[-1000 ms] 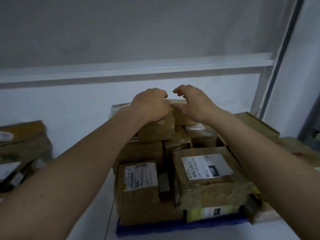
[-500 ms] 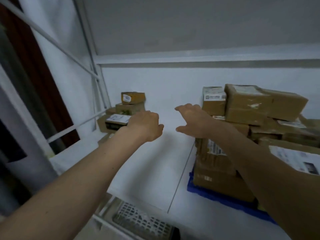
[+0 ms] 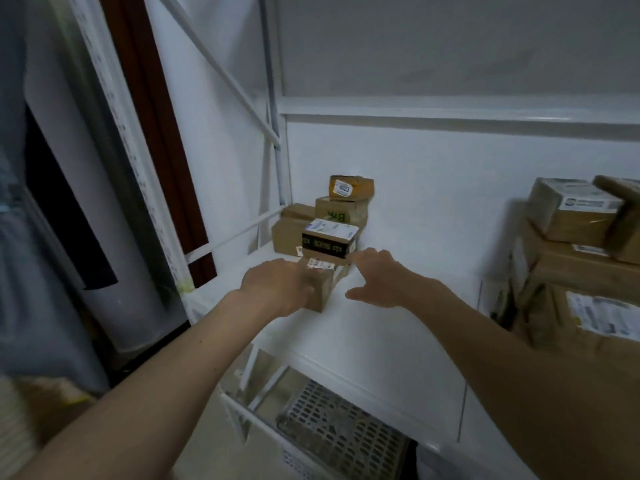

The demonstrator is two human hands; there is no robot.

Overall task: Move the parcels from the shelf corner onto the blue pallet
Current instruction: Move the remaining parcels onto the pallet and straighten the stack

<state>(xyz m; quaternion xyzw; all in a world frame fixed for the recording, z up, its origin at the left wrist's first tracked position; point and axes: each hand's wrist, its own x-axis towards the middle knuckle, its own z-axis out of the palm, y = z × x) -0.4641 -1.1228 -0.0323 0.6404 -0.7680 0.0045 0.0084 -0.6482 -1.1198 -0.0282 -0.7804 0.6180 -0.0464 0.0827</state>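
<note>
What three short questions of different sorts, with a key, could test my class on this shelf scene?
1. True or false: the left hand lies on the nearest brown parcel in the shelf corner.
2. Multiple choice: the small parcel with a white numbered label sits A) at the top of the corner stack, B) on the floor, C) in the right hand.
3. Fill in: the right hand holds ____, its fingers reaching toward the black-banded parcel.

Key: 1 true; 2 A; 3 nothing.
</note>
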